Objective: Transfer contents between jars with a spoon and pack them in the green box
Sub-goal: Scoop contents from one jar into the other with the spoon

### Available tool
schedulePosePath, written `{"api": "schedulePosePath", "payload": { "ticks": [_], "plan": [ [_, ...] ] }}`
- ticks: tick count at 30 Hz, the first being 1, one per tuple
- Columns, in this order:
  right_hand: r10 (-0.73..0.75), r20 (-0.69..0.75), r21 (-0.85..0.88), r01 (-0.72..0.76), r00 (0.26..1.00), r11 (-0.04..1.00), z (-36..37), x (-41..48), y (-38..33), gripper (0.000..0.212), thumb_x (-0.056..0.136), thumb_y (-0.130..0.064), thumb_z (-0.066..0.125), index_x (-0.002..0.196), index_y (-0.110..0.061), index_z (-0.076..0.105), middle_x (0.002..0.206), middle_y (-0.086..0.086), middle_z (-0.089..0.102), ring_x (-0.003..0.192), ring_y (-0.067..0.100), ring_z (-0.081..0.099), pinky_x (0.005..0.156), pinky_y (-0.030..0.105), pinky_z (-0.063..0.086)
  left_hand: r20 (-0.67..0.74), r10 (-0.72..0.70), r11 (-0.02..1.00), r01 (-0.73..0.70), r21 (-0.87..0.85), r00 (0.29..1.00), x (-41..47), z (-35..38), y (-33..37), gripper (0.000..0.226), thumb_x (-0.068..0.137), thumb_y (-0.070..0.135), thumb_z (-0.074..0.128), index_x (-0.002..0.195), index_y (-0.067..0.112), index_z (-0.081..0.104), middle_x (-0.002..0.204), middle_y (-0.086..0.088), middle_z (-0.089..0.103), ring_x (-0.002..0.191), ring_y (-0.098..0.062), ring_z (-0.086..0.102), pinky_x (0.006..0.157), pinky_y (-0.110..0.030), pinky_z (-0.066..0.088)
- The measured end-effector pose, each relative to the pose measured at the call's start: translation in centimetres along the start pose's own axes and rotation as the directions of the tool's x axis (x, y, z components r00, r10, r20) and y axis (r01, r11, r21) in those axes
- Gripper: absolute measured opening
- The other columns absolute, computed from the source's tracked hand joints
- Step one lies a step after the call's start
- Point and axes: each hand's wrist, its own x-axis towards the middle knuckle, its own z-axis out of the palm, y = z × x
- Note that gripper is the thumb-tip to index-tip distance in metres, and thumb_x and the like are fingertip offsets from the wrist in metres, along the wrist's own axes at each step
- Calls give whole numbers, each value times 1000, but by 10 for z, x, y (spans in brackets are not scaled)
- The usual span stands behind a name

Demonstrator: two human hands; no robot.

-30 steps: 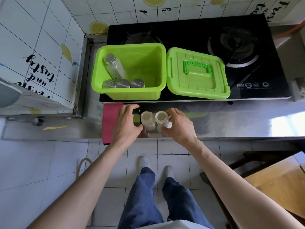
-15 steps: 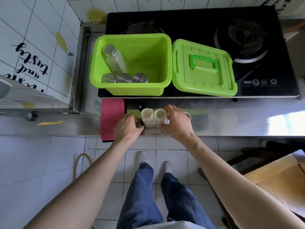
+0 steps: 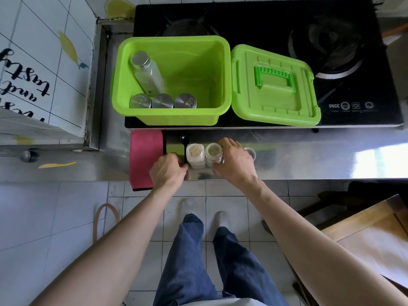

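Note:
Two open glass jars stand side by side on the steel counter: the left jar (image 3: 195, 154) holds pale grains, the right jar (image 3: 213, 152) has a thinner layer. My right hand (image 3: 236, 162) wraps around the right jar. My left hand (image 3: 169, 171) pinches the handle end of a black spoon (image 3: 184, 142) that lies on the counter just left of the jars. The green box (image 3: 172, 115) sits open behind, holding a tall capped bottle (image 3: 146, 74) and three metal-lidded jars (image 3: 163, 100). Its green lid (image 3: 274, 85) lies to the right.
A red cloth (image 3: 143, 155) hangs over the counter edge left of my left hand. A small white lid (image 3: 250, 152) peeks out behind my right hand. The black gas hob (image 3: 331, 51) fills the back. A wooden stool (image 3: 364, 228) stands lower right.
My left hand has closed onto the spoon's handle. My right hand has settled around the right jar, and the two jars now stand close together.

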Motion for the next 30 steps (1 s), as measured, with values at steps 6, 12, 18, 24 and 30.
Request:
{"api": "schedulePosePath", "payload": {
  "ticks": [6,12,18,24,30],
  "plan": [
    [5,-5,-11,-5,1000,1000,4,1,-1,42,81,-30,76,114,-14,55,113,3,64,107,26,58,65,34,40,48,-51,997,54,-63,998,0,0,1,18,90,42,70,95,27,78,88,-1,75,79,-27,70,66,-32,53],
    [14,-15,-11,-14,1000,1000,8,1,-1,44,80,-27,78,117,-15,55,115,4,63,109,27,57,67,33,41,159,-77,968,112,-226,984,-8,-6,-4,11,90,40,72,95,31,78,95,6,77,88,-24,73,73,-31,55],
    [16,-6,1,-16,1000,1000,-1,-6,-2,64,78,-32,81,132,-16,50,124,4,57,117,28,57,78,40,51,171,-43,773,141,-618,984,-21,-16,-13,12,95,26,72,95,14,76,76,7,74,63,2,69,65,-20,56],
    [-92,-204,20,98,975,995,-25,-32,-8,42,85,-33,68,124,-22,55,114,-3,54,103,21,59,64,34,50,238,-47,516,228,-826,970,-42,-33,-11,17,95,20,74,83,9,72,65,2,61,56,-10,54,56,-22,42],
    [-45,-72,200,58,996,978,-32,-31,-41,28,96,-50,54,87,-25,62,80,-8,72,72,17,67,63,37,56,349,-54,322,347,-881,935,-55,-48,1,13,92,23,78,90,11,76,68,6,69,56,-8,54,52,-22,38]
  ]
}}
